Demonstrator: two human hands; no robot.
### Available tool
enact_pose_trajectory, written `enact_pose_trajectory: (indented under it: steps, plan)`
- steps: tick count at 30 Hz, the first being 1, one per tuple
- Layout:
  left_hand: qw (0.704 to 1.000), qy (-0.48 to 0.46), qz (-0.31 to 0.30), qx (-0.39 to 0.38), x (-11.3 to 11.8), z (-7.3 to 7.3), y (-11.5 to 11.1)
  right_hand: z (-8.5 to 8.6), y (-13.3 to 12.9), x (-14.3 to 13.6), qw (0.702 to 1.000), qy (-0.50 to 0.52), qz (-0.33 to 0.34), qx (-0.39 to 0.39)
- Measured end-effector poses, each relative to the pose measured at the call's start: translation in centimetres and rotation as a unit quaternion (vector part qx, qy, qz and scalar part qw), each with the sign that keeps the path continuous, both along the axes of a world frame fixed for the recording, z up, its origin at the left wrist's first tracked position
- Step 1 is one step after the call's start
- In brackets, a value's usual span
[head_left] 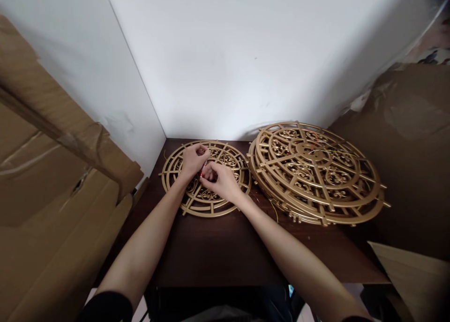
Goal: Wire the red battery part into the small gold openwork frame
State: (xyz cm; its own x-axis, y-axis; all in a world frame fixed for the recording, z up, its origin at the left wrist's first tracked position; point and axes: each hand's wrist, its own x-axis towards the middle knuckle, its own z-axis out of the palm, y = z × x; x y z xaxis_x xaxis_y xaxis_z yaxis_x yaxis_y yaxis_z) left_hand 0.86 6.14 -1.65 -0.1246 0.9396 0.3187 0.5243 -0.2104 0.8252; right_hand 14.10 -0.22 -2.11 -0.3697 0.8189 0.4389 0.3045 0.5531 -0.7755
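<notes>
A round gold openwork panel (pixel 211 214) with rings, spokes and scrollwork lies flat on the dark table. Over its middle, my left hand (pixel 193 160) is closed, with the fingertips pinched together; what they hold is too small to make out. My right hand (pixel 224 183) is just beside it, also over the panel, with thumb and fingers curled in. A small red piece (pixel 203 169), possibly wire, shows at the right fingertips, between the two hands. Its full shape is hidden by the fingers.
A stack of similar gold panels (pixel 316 172) leans up at the right, with thin red and yellow wires on top. A yellow wire (pixel 274 213) hangs beside the stack onto the brown table (pixel 218 256). Cardboard (pixel 52 195) stands at the left, and a white wall (pixel 225 69) behind.
</notes>
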Motion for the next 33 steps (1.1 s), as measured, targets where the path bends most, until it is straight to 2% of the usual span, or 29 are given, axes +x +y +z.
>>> enact_pose_trajectory:
  steps: [3, 12, 24, 33]
  plan:
    - [1.000, 0.008, -0.001, -0.002, 0.05, 0.09, 0.00, 0.05, -0.03, 0.01, 1.000, -0.003, 0.009, -0.009]
    - [0.999, 0.034, 0.000, -0.009, 0.32, 0.67, -0.45, 0.27, -0.13, 0.01, 0.999, -0.036, 0.003, 0.033]
    - [1.000, 0.001, -0.002, -0.003, -0.44, -0.15, 0.15, -0.09, 0.37, 0.37, 1.000, -0.001, 0.025, -0.009]
    - [1.000, 0.014, 0.013, -0.006, -0.29, 0.18, 0.02, -0.08, 0.15, 0.07, 1.000, -0.004, 0.007, 0.003]
